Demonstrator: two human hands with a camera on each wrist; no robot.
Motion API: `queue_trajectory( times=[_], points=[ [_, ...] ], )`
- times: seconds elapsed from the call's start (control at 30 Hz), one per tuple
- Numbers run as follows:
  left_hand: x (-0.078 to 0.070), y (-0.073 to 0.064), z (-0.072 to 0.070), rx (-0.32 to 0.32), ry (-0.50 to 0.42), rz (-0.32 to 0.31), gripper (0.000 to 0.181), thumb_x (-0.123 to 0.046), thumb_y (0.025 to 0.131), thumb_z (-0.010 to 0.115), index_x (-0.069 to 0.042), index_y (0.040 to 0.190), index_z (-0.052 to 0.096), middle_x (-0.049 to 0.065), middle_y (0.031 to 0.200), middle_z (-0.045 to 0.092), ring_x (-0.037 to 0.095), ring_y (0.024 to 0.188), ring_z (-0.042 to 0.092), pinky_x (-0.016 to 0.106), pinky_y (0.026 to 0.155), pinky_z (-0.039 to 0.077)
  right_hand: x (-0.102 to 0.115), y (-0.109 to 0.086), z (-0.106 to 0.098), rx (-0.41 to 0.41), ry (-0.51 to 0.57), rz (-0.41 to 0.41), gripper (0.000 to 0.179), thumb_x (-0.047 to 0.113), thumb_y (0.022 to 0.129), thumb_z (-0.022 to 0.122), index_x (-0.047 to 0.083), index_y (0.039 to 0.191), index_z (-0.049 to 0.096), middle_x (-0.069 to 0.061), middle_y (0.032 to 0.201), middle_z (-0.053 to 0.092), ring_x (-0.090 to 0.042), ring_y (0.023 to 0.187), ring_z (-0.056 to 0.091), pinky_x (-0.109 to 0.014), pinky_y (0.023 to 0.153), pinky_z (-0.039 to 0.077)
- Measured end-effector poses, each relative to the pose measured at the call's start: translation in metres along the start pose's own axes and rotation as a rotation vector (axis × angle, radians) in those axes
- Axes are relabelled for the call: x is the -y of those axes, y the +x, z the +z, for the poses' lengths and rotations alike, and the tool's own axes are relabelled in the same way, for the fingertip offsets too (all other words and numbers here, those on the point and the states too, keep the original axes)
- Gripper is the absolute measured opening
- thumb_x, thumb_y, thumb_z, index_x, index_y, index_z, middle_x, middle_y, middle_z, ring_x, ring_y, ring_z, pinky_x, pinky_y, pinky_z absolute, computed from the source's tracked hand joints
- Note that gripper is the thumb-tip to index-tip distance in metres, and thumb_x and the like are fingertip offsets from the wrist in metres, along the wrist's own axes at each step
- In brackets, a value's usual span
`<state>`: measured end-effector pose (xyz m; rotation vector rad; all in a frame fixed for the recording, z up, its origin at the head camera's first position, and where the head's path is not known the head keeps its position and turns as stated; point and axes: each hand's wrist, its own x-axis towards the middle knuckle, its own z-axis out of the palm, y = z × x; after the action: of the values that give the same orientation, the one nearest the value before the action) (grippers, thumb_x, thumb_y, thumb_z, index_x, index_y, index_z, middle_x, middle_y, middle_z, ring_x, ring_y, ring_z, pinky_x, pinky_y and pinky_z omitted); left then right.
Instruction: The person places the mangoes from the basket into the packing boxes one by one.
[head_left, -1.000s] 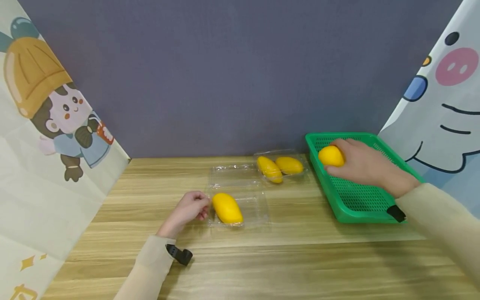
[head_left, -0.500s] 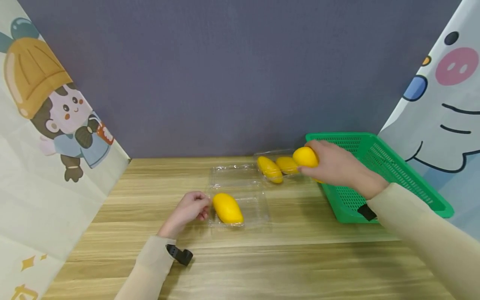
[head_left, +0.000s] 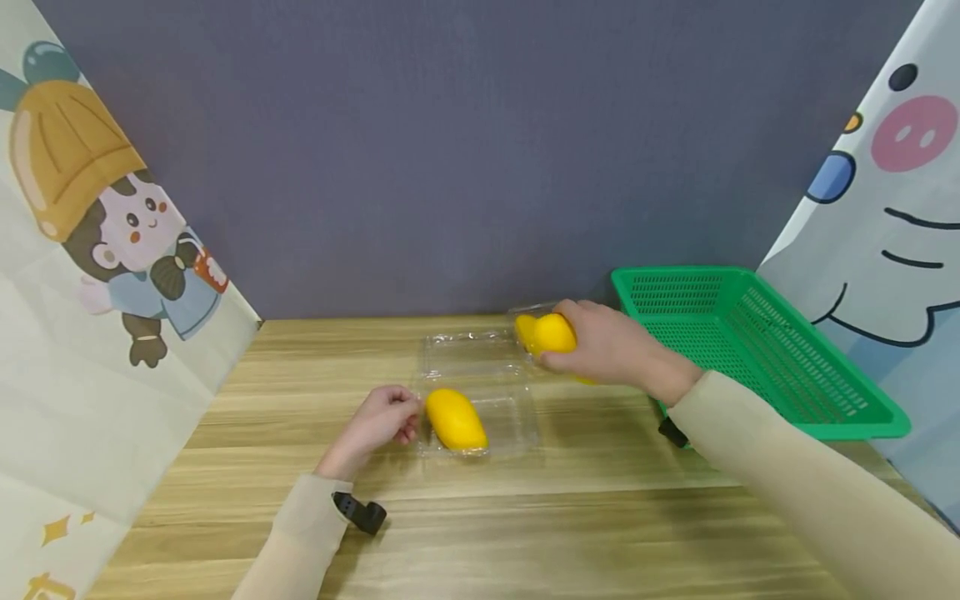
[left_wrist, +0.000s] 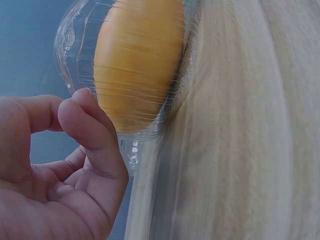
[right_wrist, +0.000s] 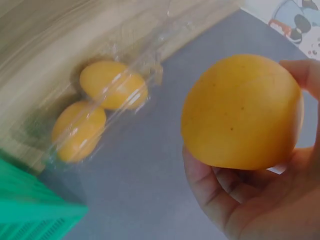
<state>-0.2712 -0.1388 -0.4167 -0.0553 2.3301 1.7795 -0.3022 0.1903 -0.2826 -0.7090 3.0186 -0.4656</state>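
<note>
My right hand (head_left: pixel 611 346) grips a yellow mango (head_left: pixel 555 334) above the table. In the right wrist view the fingers and thumb curl round that mango (right_wrist: pixel 242 112). Beyond it, two mangoes lie in a clear box at the back; in the head view my hand covers most of them. An opened clear plastic clamshell box (head_left: pixel 472 350) lies mid-table, with one mango (head_left: pixel 455 419) in the left of its near half. My left hand (head_left: pixel 378 427) pinches the box's left edge between thumb and forefinger, close beside the mango (left_wrist: pixel 140 65) in the left wrist view.
A green perforated basket (head_left: pixel 757 350) stands at the right, its left rim partly behind my right arm. The clear box at the back sits against the grey wall (head_left: pixel 435 158). Printed panels flank the wooden table (head_left: pixel 525 533) on both sides.
My right hand has carried the mango leftward, out from over the green basket and past the back box, toward the opened clamshell. My left hand has stayed at the box's edge.
</note>
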Motion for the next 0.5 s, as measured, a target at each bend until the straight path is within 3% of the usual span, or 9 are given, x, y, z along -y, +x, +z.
queue_trajectory(
  times=[0.23, 0.5],
  points=[
    [0.001, 0.002, 0.0, 0.005, -0.02, 0.007, 0.015, -0.008, 0.098, 0.057, 0.007, 0.099, 0.058, 0.009, 0.078, 0.057, 0.016, 0.06, 0.056, 0.024, 0.052, 0.049, 0.014, 0.011, 0.015, 0.027, -0.021, -0.018, 0.059, 0.048, 0.086, 0.066, 0.006, 0.127, 0.055, -0.004, 0.094, 0.059, -0.02, 0.073, 0.055, -0.033, 0.061, 0.046],
    [0.002, 0.001, 0.0, 0.009, -0.008, 0.009, 0.015, -0.01, 0.1, 0.057, 0.005, 0.1, 0.058, 0.01, 0.079, 0.058, 0.018, 0.062, 0.057, 0.025, 0.054, 0.05, 0.023, 0.021, 0.04, 0.061, 0.042, 0.007, 0.067, 0.053, 0.086, 0.066, 0.005, 0.131, 0.054, -0.003, 0.094, 0.061, -0.02, 0.074, 0.058, -0.033, 0.065, 0.049]
  ],
)
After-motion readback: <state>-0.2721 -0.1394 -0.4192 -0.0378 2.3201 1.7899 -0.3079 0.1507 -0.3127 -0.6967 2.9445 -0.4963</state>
